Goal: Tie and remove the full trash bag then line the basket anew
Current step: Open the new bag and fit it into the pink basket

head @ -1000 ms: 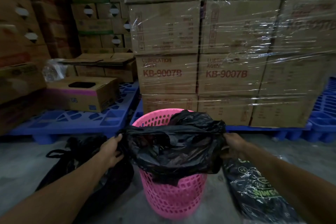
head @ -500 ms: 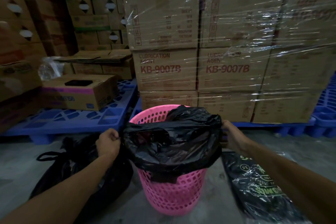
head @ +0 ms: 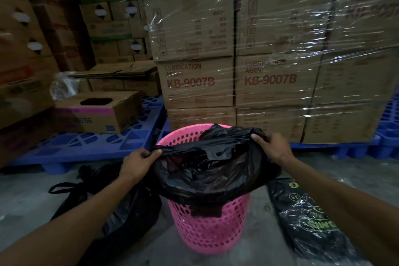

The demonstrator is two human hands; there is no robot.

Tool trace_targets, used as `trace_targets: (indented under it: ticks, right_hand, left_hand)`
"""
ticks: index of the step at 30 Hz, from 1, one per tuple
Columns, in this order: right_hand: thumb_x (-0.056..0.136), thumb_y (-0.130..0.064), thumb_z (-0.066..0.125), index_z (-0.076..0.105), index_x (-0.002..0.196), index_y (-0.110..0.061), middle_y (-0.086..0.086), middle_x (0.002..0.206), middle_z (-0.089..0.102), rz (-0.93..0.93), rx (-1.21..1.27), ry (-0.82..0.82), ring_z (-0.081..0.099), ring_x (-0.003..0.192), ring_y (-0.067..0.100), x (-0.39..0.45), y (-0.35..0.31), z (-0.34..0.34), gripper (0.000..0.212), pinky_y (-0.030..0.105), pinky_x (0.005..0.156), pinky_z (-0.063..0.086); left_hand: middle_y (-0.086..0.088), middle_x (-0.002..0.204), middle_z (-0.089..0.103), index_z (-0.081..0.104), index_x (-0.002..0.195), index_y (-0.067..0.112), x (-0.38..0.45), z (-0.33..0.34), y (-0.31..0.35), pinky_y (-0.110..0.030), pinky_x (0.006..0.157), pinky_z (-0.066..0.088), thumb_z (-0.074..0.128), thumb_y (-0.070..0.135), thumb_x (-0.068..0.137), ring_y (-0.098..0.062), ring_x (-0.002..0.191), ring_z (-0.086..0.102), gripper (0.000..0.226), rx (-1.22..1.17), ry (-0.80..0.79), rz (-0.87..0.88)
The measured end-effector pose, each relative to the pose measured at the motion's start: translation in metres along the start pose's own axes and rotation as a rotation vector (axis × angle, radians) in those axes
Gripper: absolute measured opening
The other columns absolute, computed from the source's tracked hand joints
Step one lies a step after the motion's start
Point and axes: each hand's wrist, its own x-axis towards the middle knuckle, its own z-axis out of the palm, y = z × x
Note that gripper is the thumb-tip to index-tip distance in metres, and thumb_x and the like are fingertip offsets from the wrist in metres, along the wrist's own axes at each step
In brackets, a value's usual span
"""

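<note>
Honestly the risk here is that thin black plastic bag liner (head: 207, 170) tearing or popping back off the rim. The near side is folded down over the round pink perforated plastic basket (head: 207, 229), but the far rim is bare pink, so if the stretch across the mouth is too tight, one side could slip as the other gets pulled over. The basket looks light too, so a hard tug might tip it on the concrete floor (head: 32, 196).

Both hands are clamped on the liner's top edge: left hand (head: 138, 164) pinching the stretched band at the near-left rim, right hand (head: 273, 147) gripping bunched plastic at the far-right, arms spread either side of the basket. The tied full black trash bag (head: 121, 207) sits on the floor just left of the basket, so that part looks done.
</note>
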Motion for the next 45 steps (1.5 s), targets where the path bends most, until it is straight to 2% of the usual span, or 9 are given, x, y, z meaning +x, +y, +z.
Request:
trace_targets:
  ticks: [3, 9, 14, 22, 28, 32, 38, 42, 45]
  right_hand:
    - [0.081, -0.055, 0.062, 0.058, 0.109, -0.016, 0.011, 0.112, 0.066, -0.034, 0.110, 0.011, 0.059, 0.108, 0.033, 0.007, -0.002, 0.005, 0.048, 0.045, 0.091, 0.049]
    - [0.083, -0.058, 0.058, 0.069, 0.090, -0.013, 0.008, 0.086, 0.068, -0.012, -0.015, 0.000, 0.063, 0.087, 0.027, 0.012, -0.010, 0.001, 0.047, 0.037, 0.072, 0.050]
    - [0.083, -0.042, 0.067, 0.055, 0.071, -0.005, 0.009, 0.066, 0.056, -0.041, 0.026, -0.007, 0.057, 0.071, 0.026, 0.022, -0.008, 0.003, 0.041, 0.032, 0.056, 0.035]
    - [0.083, -0.021, 0.072, 0.075, 0.091, 0.002, 0.004, 0.081, 0.067, -0.040, 0.281, -0.044, 0.057, 0.068, 0.003, 0.034, -0.008, 0.013, 0.024, 0.000, 0.051, 0.040]
    - [0.078, -0.034, 0.075, 0.073, 0.081, -0.003, 0.010, 0.081, 0.069, 0.266, 0.570, -0.105, 0.062, 0.068, 0.017, 0.041, -0.005, 0.021, 0.031, 0.023, 0.057, 0.049]
    - [0.074, -0.049, 0.073, 0.073, 0.092, 0.002, 0.015, 0.090, 0.074, 0.336, 0.612, -0.162, 0.069, 0.081, 0.026, 0.047, 0.001, 0.029, 0.055, 0.035, 0.077, 0.057]
    - [0.065, -0.056, 0.076, 0.070, 0.090, -0.010, 0.005, 0.093, 0.074, 0.160, 0.702, -0.308, 0.069, 0.090, 0.022, 0.045, 0.005, 0.032, 0.052, 0.035, 0.088, 0.052]
    - [0.068, -0.032, 0.083, 0.061, 0.072, -0.010, 0.009, 0.075, 0.065, 0.129, 0.642, -0.269, 0.062, 0.074, 0.021, 0.051, -0.001, 0.030, 0.031, 0.029, 0.072, 0.049]
    - [0.075, -0.027, 0.078, 0.057, 0.070, -0.009, 0.007, 0.070, 0.062, 0.070, 0.557, -0.239, 0.061, 0.068, 0.018, 0.054, -0.007, 0.031, 0.028, 0.023, 0.063, 0.049]
  left_hand:
    - [-0.011, 0.094, 0.058, 0.050, 0.106, 0.011, 0.000, -0.001, 0.011, -0.040, 0.071, 0.042, 0.068, 0.052, 0.080, -0.031, 0.087, 0.057, 0.052, 0.014, 0.092, -0.008]
    - [-0.013, 0.134, 0.059, 0.053, 0.135, 0.023, 0.021, 0.003, 0.024, -0.039, 0.094, 0.045, 0.056, 0.025, 0.095, -0.032, 0.118, 0.057, 0.040, 0.175, -0.079, 0.143]
    - [-0.011, 0.105, 0.069, 0.062, 0.097, 0.028, 0.038, 0.018, 0.021, -0.043, 0.081, 0.055, 0.044, 0.027, 0.099, -0.031, 0.091, 0.062, 0.018, 0.288, -0.015, 0.149]
    - [-0.012, 0.085, 0.064, 0.052, 0.102, 0.026, 0.053, 0.022, 0.025, -0.037, 0.061, 0.049, 0.033, 0.035, 0.099, -0.034, 0.075, 0.060, 0.021, 0.415, 0.103, 0.191]
    - [-0.012, 0.093, 0.065, 0.051, 0.105, 0.028, 0.064, 0.022, 0.027, -0.040, 0.067, 0.050, 0.033, 0.038, 0.100, -0.034, 0.082, 0.060, 0.022, 0.422, 0.092, 0.160]
    - [-0.008, 0.109, 0.069, 0.059, 0.113, 0.038, 0.078, 0.020, 0.022, -0.042, 0.077, 0.055, 0.035, 0.041, 0.097, -0.033, 0.091, 0.063, 0.029, 0.379, 0.022, 0.111]
    - [-0.018, 0.104, 0.065, 0.064, 0.088, 0.010, 0.094, 0.018, 0.022, -0.042, 0.083, 0.050, 0.046, 0.029, 0.096, -0.038, 0.100, 0.062, 0.027, 0.105, -0.098, -0.102]
    - [-0.023, 0.123, 0.062, 0.057, 0.123, -0.002, 0.096, 0.020, 0.022, -0.039, 0.088, 0.051, 0.056, 0.032, 0.090, -0.038, 0.108, 0.061, 0.048, -0.236, -0.164, -0.330]
    - [-0.023, 0.118, 0.065, 0.062, 0.116, -0.002, 0.094, 0.022, 0.021, -0.038, 0.082, 0.050, 0.059, 0.029, 0.088, -0.037, 0.105, 0.063, 0.041, -0.321, -0.158, -0.327]
